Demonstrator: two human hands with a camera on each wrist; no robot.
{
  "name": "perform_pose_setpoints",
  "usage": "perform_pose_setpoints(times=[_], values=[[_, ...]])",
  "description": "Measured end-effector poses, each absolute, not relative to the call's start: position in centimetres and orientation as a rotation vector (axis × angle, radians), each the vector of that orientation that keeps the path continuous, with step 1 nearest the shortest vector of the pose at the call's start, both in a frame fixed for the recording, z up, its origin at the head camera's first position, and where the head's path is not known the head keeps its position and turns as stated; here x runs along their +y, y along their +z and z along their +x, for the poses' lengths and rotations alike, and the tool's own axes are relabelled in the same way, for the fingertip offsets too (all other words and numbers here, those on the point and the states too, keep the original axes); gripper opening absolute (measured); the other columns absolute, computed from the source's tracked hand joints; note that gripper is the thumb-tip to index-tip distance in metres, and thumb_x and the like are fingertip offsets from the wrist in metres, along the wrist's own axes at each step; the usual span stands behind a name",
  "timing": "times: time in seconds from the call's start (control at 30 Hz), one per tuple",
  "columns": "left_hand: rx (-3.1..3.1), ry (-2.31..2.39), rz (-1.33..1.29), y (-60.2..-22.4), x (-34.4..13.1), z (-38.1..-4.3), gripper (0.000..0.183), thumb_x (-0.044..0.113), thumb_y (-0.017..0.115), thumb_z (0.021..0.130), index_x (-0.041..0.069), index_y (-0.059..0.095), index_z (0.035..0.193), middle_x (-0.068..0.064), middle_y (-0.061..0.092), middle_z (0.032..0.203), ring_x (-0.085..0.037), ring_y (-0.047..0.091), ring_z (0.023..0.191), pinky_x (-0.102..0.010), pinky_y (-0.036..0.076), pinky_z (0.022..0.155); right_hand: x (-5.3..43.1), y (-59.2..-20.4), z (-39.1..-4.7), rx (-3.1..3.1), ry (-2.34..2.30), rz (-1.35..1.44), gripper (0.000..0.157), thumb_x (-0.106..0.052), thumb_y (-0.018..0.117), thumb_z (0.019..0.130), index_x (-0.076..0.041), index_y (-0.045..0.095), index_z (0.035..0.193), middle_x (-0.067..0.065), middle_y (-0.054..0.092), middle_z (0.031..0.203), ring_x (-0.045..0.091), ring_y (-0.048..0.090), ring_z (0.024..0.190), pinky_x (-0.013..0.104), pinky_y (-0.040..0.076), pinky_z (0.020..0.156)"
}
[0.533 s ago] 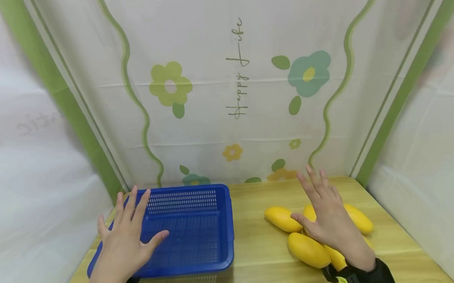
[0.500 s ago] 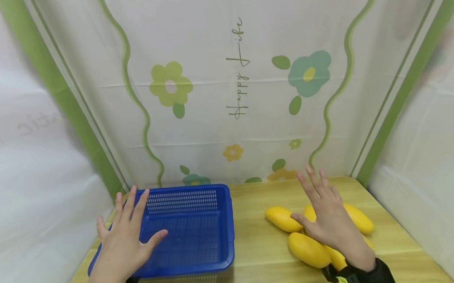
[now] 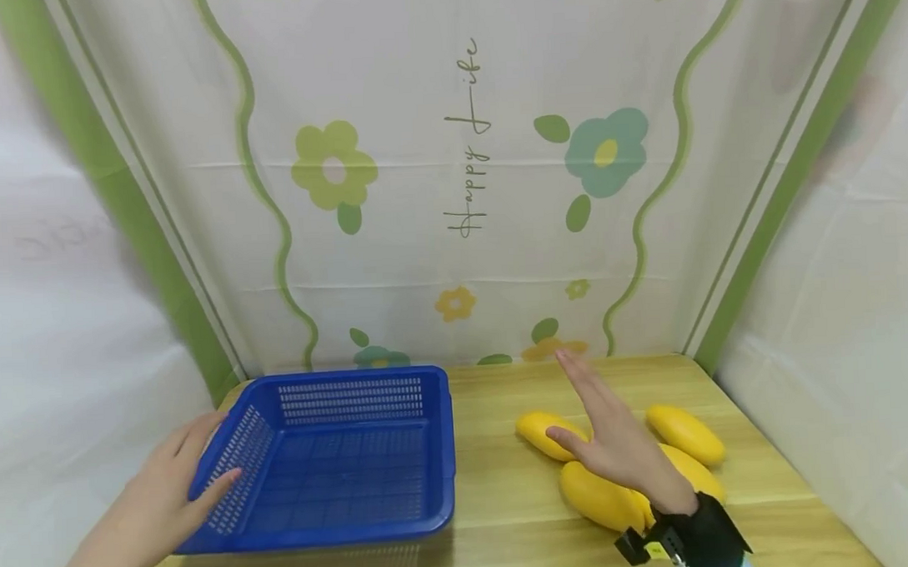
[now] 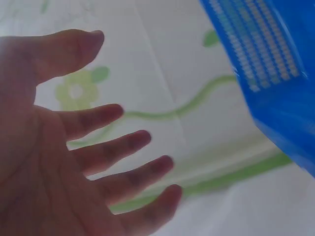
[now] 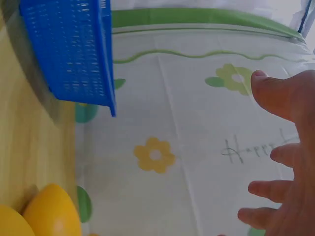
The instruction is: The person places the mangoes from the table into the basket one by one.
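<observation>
A blue plastic basket (image 3: 335, 536) with slotted sides sits on the left part of the table. My left hand (image 3: 157, 490) is at its left side, with the fingertips overlapping the rim in the head view. In the left wrist view the fingers (image 4: 138, 142) are spread and apart from the basket wall (image 4: 256, 44). Several yellow mangoes lie in a loose group at the right: one in front (image 3: 600, 497), one at the back left (image 3: 543, 433) and one at the back right (image 3: 685, 436) among them. Above them hovers my right hand (image 3: 620, 440), fingers extended, holding nothing and partly covering the group.
The wood-grain table (image 3: 498, 482) ends at a white floral curtain (image 3: 408, 252) behind. White sheets with green borders stand close on the left (image 3: 58, 331) and right (image 3: 831, 337). A black strap (image 3: 703, 533) circles the right wrist.
My left hand has moved left and down from over the basket to its left rim. The right hand has turned and shifted a little left. The head view has shifted slightly.
</observation>
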State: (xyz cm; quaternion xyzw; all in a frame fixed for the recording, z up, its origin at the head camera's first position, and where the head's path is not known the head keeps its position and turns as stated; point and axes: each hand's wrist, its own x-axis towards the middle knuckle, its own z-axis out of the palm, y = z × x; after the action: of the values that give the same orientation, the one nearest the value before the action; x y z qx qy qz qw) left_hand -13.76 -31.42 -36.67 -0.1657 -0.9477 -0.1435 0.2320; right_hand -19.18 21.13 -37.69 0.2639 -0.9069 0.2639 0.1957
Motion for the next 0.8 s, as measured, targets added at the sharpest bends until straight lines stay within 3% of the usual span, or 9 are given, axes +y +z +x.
perform_pose_setpoints(times=[0.23, 0.37, 0.5, 0.7, 0.8], values=[[-2.937, -0.373, -0.285, -38.0, -35.0, -15.8, 0.073, 0.031, 0.061, 0.1, -0.026, 0.032, 0.135, -0.052, 0.039, 0.13, -0.067, 0.042, 0.115, -0.073, 0.041, 0.091, 19.0, -38.9, -20.5, -2.684, 0.852, 0.754, 0.087, -0.039, 0.067, 0.094, -0.014, 0.016, 0.16, 0.018, 0.025, 0.163, 0.045, 0.028, 0.147, 0.068, 0.031, 0.112], [-3.108, -0.408, -0.259, -38.8, -36.2, -16.6, 0.079, 0.037, 0.052, 0.104, -0.031, 0.028, 0.133, -0.055, 0.035, 0.13, -0.069, 0.039, 0.117, -0.072, 0.042, 0.093, 17.3, -39.6, -20.9, -2.764, 0.885, 0.778, 0.088, -0.045, 0.064, 0.095, -0.008, 0.018, 0.159, 0.02, 0.025, 0.163, 0.042, 0.028, 0.148, 0.063, 0.03, 0.115], [-3.178, -0.456, -0.295, -38.9, -36.8, -17.2, 0.075, 0.033, 0.047, 0.106, -0.034, 0.026, 0.132, -0.056, 0.033, 0.131, -0.07, 0.038, 0.119, -0.072, 0.041, 0.095, 15.3, -40.1, -21.3, -2.807, 0.969, 0.8, 0.087, -0.047, 0.063, 0.096, -0.003, 0.021, 0.158, 0.023, 0.028, 0.161, 0.041, 0.032, 0.147, 0.06, 0.03, 0.117], [-3.225, -0.512, -0.384, -38.2, -37.2, -18.7, 0.061, 0.019, 0.051, 0.104, -0.034, 0.033, 0.129, -0.05, 0.049, 0.124, -0.055, 0.061, 0.107, -0.06, 0.052, 0.089, 12.8, -40.8, -21.5, -2.818, 1.09, 0.855, 0.076, -0.038, 0.063, 0.098, 0.0, 0.029, 0.155, 0.024, 0.047, 0.149, 0.039, 0.054, 0.131, 0.054, 0.049, 0.104], [-3.255, -0.563, -0.426, -37.9, -37.6, -19.4, 0.057, 0.014, 0.055, 0.101, -0.032, 0.037, 0.13, -0.048, 0.051, 0.124, -0.049, 0.066, 0.102, -0.053, 0.057, 0.083, 11.9, -41.2, -21.4, -2.842, 1.106, 0.893, 0.069, -0.036, 0.062, 0.099, -0.002, 0.036, 0.152, 0.02, 0.052, 0.147, 0.036, 0.06, 0.125, 0.049, 0.055, 0.096]])
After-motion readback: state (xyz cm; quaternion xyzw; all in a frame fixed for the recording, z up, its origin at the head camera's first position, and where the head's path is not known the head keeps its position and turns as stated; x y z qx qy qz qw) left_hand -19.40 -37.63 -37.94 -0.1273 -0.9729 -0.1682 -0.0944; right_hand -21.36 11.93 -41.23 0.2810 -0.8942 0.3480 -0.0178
